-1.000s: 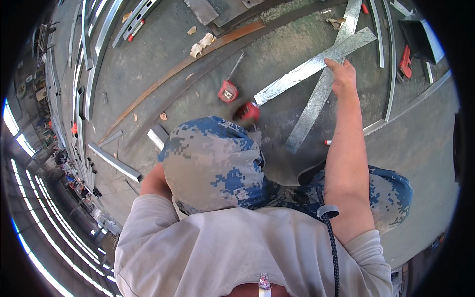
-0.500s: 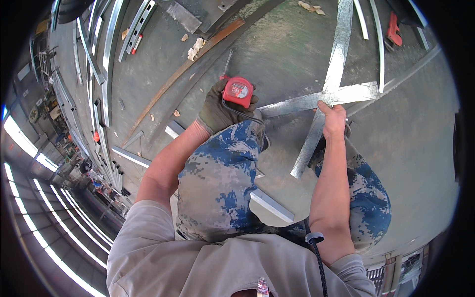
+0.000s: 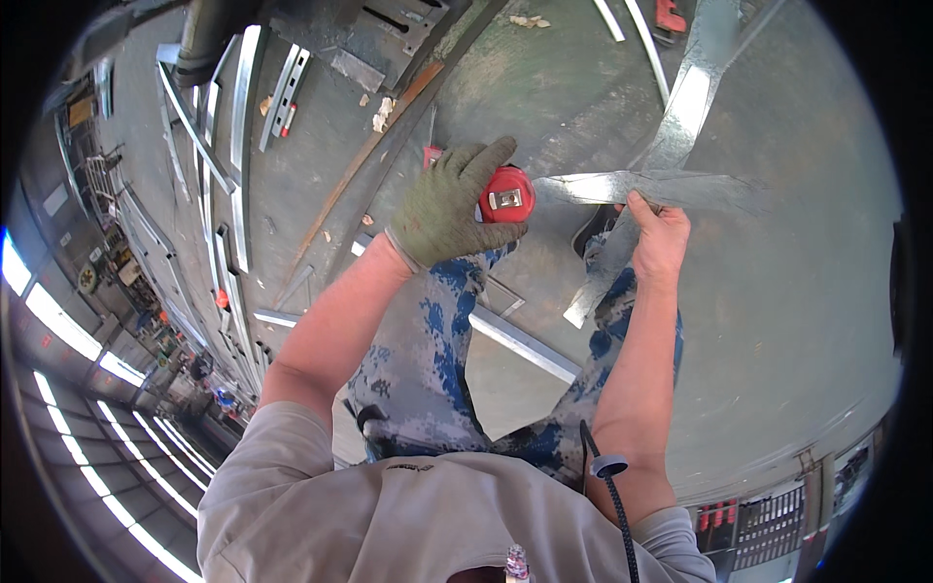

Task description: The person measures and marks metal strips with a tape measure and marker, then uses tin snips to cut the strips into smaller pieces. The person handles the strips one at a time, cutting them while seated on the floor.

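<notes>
My left hand point(image 3: 452, 199), in an olive work glove, is closed round a red tape measure point(image 3: 507, 200), its metal clip facing up. Beside the tape's case lies the left end of a shiny flat metal strip point(image 3: 588, 188). A longer metal strip point(image 3: 683, 112) crosses it at a slant, and the two form an X-like cross. Just below the crossing, my bare right hand point(image 3: 661, 238) grips the metal strips, thumb on top and fingers curled beneath. Whether the strips are joined at the crossing cannot be seen. No drawn-out tape blade can be made out.
Long metal profiles point(image 3: 243, 146) lie on the floor to the left. A brown strip point(image 3: 364, 151) runs slantwise ahead. One pale bar point(image 3: 525, 345) lies between my legs. A red tool point(image 3: 669, 15) sits far right, near thin metal strips point(image 3: 646, 49).
My left hand has turned over with the tape measure, bringing the clip side up, and moved right. The crossed strips have shifted and tilted in my right hand. My legs have moved.
</notes>
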Tool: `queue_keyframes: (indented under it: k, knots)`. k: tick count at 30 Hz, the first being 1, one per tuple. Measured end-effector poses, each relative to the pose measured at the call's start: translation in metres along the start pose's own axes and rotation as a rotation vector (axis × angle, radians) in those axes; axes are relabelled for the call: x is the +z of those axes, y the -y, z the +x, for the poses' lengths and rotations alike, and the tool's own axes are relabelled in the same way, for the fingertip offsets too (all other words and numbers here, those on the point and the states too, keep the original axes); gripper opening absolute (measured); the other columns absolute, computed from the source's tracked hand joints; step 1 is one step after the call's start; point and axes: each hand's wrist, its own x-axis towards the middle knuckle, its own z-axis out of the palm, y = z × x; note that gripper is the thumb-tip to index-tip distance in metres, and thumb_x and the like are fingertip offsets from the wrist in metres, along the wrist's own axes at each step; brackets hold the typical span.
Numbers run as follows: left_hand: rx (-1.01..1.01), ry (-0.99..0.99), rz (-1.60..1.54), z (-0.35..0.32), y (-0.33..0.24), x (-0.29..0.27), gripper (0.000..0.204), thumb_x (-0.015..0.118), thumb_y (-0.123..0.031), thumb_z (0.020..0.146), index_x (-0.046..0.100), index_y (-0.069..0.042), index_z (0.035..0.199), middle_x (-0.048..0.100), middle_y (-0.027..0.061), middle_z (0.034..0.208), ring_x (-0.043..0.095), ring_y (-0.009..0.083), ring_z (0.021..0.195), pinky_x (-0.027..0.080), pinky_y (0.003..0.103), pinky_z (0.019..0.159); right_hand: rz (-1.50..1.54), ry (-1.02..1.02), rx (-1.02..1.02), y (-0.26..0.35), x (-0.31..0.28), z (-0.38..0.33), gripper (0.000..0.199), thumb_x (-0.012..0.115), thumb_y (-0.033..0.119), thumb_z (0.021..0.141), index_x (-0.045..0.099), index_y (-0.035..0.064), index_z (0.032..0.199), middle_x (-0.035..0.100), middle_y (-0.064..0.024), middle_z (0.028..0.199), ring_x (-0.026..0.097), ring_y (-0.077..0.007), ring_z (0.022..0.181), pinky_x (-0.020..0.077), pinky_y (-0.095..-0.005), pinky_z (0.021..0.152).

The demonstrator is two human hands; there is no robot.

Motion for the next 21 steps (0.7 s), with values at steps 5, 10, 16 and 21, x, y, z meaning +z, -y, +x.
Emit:
queue_keyframes:
  k: [5, 10, 16, 21]
  knots:
    - [-0.090, 0.076, -0.094, 0.001, -0.079, -0.035, 0.084, 0.090, -0.030, 0.074, 0.054, -0.003, 0.145, 0.060, 0.0187, 0.135, 0.060, 0.0336, 0.124, 0.047, 0.042, 0.108, 0.038, -0.053, 0.051, 0.063, -0.034, -0.057, 0.008, 0.074, 0.002, 0.090, 0.075, -0.0047, 0.094, 0.075, -0.0076, 0.087, 0.067, -0.0146, 0.077, 0.0516, -0.0295, 0.075]
    - [-0.283, 0.129, -0.603, 0.003, -0.140, -0.027, 0.070, 0.082, -0.025, 0.083, 0.056, 0.001, 0.143, 0.061, 0.0115, 0.133, 0.059, 0.0195, 0.122, 0.046, 0.035, 0.107, 0.240, 0.023, -0.017, 0.118, -0.068, -0.107, 0.013, 0.075, 0.001, 0.089, 0.073, -0.0021, 0.101, 0.074, -0.0060, 0.097, 0.068, -0.0154, 0.088, 0.0533, -0.0317, 0.084]
    - [-0.334, 0.369, -0.640, 0.007, -0.278, -0.037, 0.062, 0.072, -0.033, 0.092, 0.056, 0.001, 0.142, 0.064, 0.0076, 0.122, 0.060, 0.0170, 0.114, 0.046, 0.032, 0.103, 0.651, -0.070, -0.081, 0.173, -0.116, -0.165, 0.017, 0.072, 0.000, 0.094, 0.071, 0.0015, 0.112, 0.075, -0.0058, 0.109, 0.069, -0.0157, 0.099, 0.0533, -0.0340, 0.092]
    - [-0.310, 0.444, -0.788, 0.005, -0.377, -0.020, 0.059, 0.067, -0.036, 0.096, 0.056, 0.000, 0.141, 0.064, 0.0038, 0.120, 0.059, 0.0119, 0.103, 0.047, 0.025, 0.089, 0.911, -0.072, -0.170, 0.235, -0.169, -0.215, 0.020, 0.068, 0.002, 0.096, 0.067, -0.0006, 0.116, 0.074, -0.0164, 0.107, 0.073, -0.0299, 0.099, 0.0606, -0.0464, 0.090]
